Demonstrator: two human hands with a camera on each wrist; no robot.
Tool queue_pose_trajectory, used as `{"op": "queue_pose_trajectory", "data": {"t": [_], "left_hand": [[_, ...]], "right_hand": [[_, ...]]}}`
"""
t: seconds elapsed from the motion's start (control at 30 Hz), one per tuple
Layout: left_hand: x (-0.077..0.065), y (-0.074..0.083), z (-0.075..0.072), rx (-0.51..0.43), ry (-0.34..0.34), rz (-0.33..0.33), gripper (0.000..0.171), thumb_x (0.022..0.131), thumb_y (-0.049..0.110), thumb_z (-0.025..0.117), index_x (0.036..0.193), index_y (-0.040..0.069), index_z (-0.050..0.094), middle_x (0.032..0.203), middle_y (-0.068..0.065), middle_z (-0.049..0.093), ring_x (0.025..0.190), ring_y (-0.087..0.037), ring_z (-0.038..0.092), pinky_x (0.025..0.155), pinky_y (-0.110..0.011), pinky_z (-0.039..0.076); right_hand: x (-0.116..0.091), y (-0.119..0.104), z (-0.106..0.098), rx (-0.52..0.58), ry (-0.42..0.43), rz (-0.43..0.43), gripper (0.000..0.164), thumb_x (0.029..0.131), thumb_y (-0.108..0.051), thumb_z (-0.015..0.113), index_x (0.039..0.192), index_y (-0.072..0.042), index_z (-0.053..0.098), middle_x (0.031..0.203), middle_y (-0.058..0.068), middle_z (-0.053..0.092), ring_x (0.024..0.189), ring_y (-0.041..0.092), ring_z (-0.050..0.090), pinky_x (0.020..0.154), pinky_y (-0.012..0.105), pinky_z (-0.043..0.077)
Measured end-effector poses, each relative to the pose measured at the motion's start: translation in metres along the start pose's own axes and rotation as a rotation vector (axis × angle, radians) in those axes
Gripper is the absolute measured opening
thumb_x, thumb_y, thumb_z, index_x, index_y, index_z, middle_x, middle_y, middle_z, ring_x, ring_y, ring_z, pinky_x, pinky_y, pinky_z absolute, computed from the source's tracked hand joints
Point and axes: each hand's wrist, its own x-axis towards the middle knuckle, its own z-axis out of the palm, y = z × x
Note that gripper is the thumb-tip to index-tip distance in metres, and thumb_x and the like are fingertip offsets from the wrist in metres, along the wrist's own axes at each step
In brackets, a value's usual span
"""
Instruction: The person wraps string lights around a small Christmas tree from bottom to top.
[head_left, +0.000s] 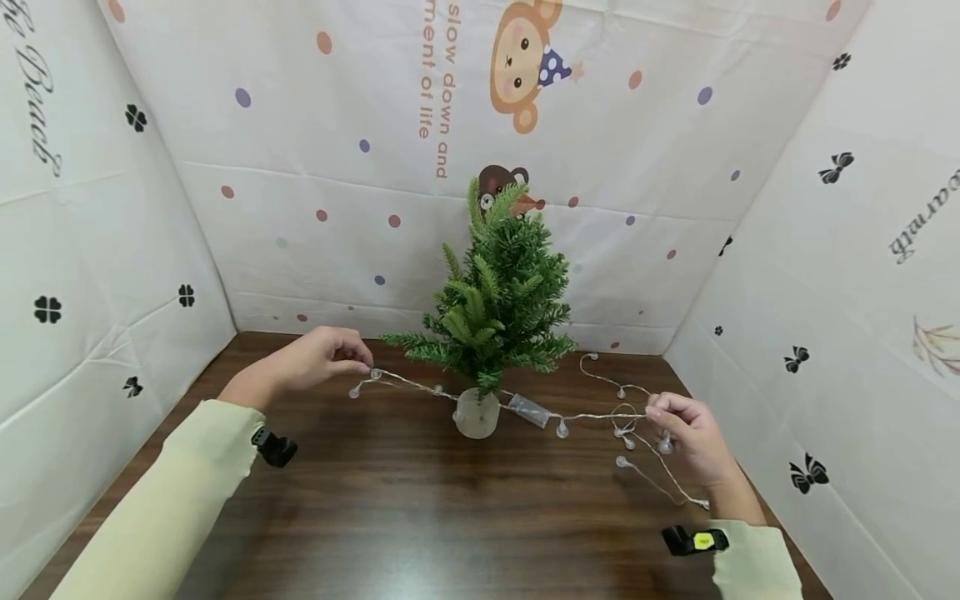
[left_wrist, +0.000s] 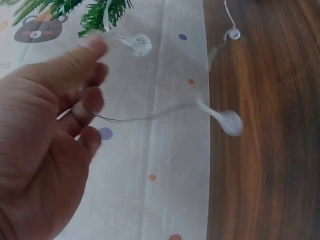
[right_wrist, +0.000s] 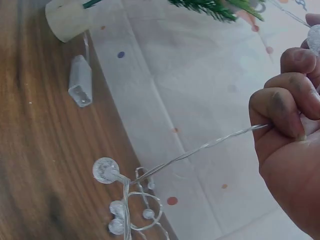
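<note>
A string of lights [head_left: 592,416] with clear round bulbs stretches between my two hands, passing in front of the white base [head_left: 477,414] of a small green artificial tree [head_left: 502,300]. My left hand [head_left: 322,358] pinches the wire at the left, and a bulb [left_wrist: 231,123] dangles below its fingers in the left wrist view. At the right, my right hand [head_left: 692,433] grips the wire with curled fingers. Loops of wire and several bulbs [right_wrist: 106,170] hang or lie around that hand. A clear battery box [head_left: 530,411] is beside the tree base, right of it.
The tree stands on a dark brown wooden table [head_left: 450,517]. White printed cloth [head_left: 300,250] forms a wall behind it and on both sides. Part of the light string [head_left: 600,379] lies toward the back right of the table.
</note>
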Motion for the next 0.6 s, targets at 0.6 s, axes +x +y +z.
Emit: {"op": "queue_pose_trajectory", "data": {"t": [0.6], "left_hand": [[-0.001,-0.003,-0.01,-0.177,0.037,-0.049,0.01,0.1,0.019,0.067,0.106,0.015,0.075,0.1,-0.004,0.076,0.093,-0.027,0.074,0.08,-0.032,0.06]], "right_hand": [[-0.001,-0.016,-0.017,0.266,-0.189,-0.177,0.035,0.089,0.028,0.017,0.075,0.003,0.037,0.07,0.009,0.026,0.054,0.019,0.019,0.045,0.028,0.016]]}}
